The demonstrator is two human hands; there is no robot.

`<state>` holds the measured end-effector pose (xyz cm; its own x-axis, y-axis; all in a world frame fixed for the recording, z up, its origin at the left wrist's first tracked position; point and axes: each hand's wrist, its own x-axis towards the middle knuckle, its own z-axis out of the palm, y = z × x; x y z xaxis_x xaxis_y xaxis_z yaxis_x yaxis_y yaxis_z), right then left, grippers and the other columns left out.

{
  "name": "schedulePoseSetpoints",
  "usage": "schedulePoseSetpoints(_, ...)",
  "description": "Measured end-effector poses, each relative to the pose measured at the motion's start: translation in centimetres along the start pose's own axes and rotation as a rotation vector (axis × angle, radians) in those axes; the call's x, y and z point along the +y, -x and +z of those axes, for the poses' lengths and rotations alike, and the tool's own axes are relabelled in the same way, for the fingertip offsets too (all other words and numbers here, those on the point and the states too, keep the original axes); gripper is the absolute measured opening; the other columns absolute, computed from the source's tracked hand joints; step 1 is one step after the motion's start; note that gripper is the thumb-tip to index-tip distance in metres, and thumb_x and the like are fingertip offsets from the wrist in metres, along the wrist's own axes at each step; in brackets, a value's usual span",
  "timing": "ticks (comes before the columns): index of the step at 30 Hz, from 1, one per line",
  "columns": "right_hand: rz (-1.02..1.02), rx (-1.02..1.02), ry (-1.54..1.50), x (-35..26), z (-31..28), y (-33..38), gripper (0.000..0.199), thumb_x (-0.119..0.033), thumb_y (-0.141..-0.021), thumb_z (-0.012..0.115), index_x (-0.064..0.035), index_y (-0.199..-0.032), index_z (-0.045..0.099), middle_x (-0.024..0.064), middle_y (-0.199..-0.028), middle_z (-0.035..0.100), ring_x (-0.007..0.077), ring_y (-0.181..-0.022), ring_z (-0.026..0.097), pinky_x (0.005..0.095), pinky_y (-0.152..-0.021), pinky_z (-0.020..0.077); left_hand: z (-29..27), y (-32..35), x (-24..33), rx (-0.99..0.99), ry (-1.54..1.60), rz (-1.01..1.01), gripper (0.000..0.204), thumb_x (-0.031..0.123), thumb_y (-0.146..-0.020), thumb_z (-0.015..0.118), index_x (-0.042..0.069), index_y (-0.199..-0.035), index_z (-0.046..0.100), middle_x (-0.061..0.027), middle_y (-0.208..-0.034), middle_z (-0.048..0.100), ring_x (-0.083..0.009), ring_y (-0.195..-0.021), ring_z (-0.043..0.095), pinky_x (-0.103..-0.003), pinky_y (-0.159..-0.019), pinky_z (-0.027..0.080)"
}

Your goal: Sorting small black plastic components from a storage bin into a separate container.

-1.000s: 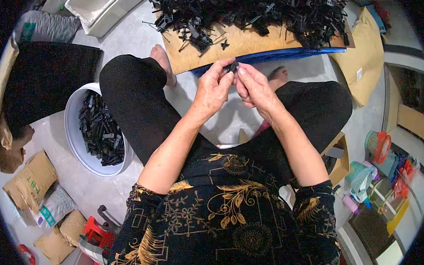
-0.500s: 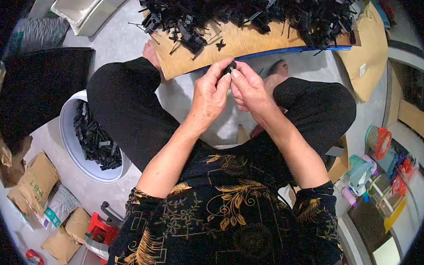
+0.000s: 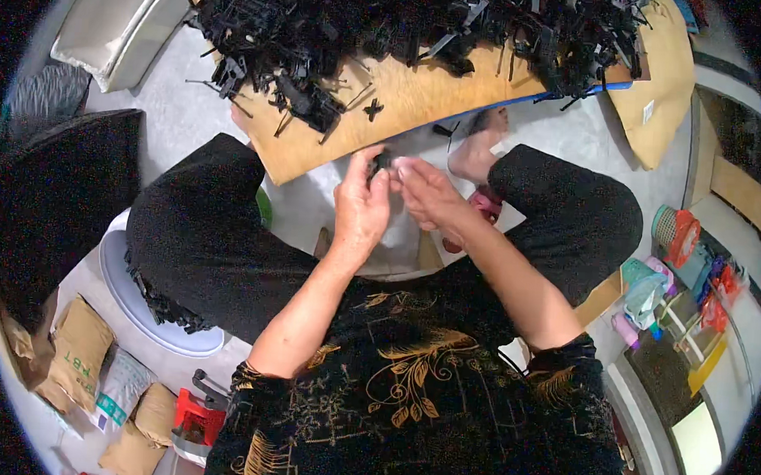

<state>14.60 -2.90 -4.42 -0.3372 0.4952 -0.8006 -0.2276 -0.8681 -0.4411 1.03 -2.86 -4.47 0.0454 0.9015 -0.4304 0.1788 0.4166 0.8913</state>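
My left hand (image 3: 362, 209) is closed, thumb and forefinger pinched on a small black plastic part (image 3: 383, 161) in front of my lap. Against its right side, my right hand (image 3: 435, 197) has its fingertips drawn together. Motion blurs those fingertips, and what they pinch cannot be made out. Just beyond both hands runs the near edge of a wooden board (image 3: 316, 155). A heap of black plastic parts (image 3: 392, 19) with thin stems covers its far side. One small cross-shaped black part (image 3: 373, 109) lies apart from the heap, nearer that edge.
By my left knee stands a white tub (image 3: 120, 284) holding more black pieces, partly hidden by my leg. Paper sacks (image 3: 80, 351) lie at the lower left, near a red stool (image 3: 196, 417). Plastic bags (image 3: 645, 303) hang together on the right; a large tan sack (image 3: 664, 89) leans beyond.
Both hands have come nearer my body and slightly left, and the fingertips have drawn a little apart. The view has shifted, and my left leg now covers more of the tub.
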Motion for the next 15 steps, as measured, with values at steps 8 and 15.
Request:
schedulePoseSetpoints(8, -0.012, 0.447, 0.998, -0.8, -17.6, -8.0, 0.033, -0.025, -0.084, 0.054, -0.0042, -0.109, 0.049, 0.0044, -0.080, 0.056, 0.0177, -0.076, 0.054, 0.0352, -0.064, 0.0414, 1.8, 1.3, 3.5, -0.213, -0.006, -0.016, 0.030, 0.003, -0.085, 0.049, 0.006, -0.115, 0.047, -0.0082, -0.088, 0.060, -0.0126, -0.074, 0.059, -0.026, -0.070, 0.047)
schedulePoseSetpoints(15, 0.028, -0.230, 1.383, 5.5, -11.2, 3.5, 0.028, -0.022, -0.081, 0.054, -0.0032, -0.102, 0.055, 0.0081, -0.085, 0.059, 0.0222, -0.088, 0.055, 0.0406, -0.077, 0.0424, 1.4, 2.8, 3.4, -0.376, -0.031, 0.045, 0.035, 0.008, -0.086, 0.047, 0.011, -0.121, 0.042, -0.0163, -0.105, 0.057, -0.0350, -0.086, 0.059, -0.040, -0.073, 0.048)
